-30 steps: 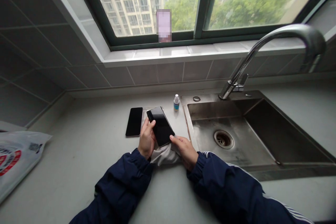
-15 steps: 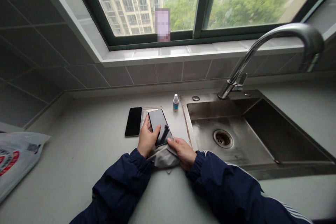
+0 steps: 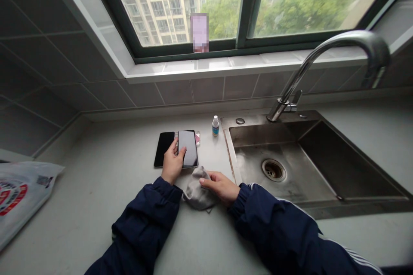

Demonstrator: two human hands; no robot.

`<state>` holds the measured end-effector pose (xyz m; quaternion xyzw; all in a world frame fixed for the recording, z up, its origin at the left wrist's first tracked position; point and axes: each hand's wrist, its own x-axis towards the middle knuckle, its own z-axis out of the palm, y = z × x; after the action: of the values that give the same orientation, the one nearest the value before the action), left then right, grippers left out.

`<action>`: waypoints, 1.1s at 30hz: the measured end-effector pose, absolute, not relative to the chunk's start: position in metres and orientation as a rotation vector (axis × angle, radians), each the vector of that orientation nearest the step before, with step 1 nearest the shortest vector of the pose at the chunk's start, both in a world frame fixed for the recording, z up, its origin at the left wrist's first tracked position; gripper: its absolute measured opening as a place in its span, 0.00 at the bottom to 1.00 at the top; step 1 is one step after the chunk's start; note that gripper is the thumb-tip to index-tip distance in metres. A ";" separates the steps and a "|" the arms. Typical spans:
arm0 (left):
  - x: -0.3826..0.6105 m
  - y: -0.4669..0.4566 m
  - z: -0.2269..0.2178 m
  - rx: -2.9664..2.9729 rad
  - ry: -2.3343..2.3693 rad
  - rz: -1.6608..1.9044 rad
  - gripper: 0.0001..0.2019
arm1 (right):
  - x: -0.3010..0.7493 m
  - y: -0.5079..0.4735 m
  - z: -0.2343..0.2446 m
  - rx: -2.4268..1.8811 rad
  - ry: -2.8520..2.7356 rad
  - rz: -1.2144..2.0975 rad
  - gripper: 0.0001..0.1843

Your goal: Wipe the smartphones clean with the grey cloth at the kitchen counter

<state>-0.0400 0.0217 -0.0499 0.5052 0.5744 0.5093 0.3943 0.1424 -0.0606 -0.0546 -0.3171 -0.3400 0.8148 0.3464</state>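
Grey stone-like surface (image 3: 97, 189) runs along the tiled wall under a window and carries everything up to the steel sink (image 3: 309, 167) on its right side. Near the back edge, just left of the sink's rim, two smartphones lie side by side: a dark one (image 3: 163, 149) on the left and, touching or nearly touching it, a second smartphone (image 3: 189, 148) whose screen reflects pale light. The left hand (image 3: 172, 163) rests on that second phone, thumb over its left edge and fingers at its near end; its grip is loose around the phone, which lies flat on something clear with a pink corner showing at its far right. The right hand (image 3: 219, 185) lies just nearer, fingers pressed down on a crumpled grey cloth (image 3: 195, 189) that sits on the surface between the two wrists; the grip is a light pinch on the cloth's upper fold. A small dropper bottle (image 3: 215, 126) with a white cap stands upright beside the sink's back left corner. A curved faucet (image 3: 322, 60) arches over the basin. At the surface's left edge lies a white plastic bag (image 3: 19, 193) with red print.
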 end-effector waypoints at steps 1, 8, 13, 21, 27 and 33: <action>-0.040 0.022 -0.049 1.302 1.469 1.280 0.31 | 0.142 -0.061 -0.055 -0.824 -0.890 2.113 0.26; -0.042 0.017 -0.043 1.537 1.644 1.218 0.29 | 0.142 -0.062 -0.054 -0.835 -0.931 2.106 0.26; -0.039 0.011 -0.036 1.953 1.812 1.197 0.25 | 0.142 -0.061 -0.054 -0.837 -0.959 2.097 0.27; -0.023 -0.006 -0.031 2.112 1.958 0.932 0.27 | 0.142 -0.061 -0.050 -0.824 -0.970 2.085 0.27; -0.021 -0.009 -0.030 2.207 2.024 0.842 0.25 | 0.142 -0.061 -0.049 -0.819 -0.965 2.086 0.26; -0.020 -0.010 -0.028 2.219 2.072 0.772 0.25 | 0.143 -0.061 -0.051 -0.818 -0.967 2.096 0.26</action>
<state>-0.0203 -0.0104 -0.0279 0.7083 0.6615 0.2464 0.0046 0.1428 -0.0612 -0.0514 -0.3141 -0.3715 0.8050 0.3396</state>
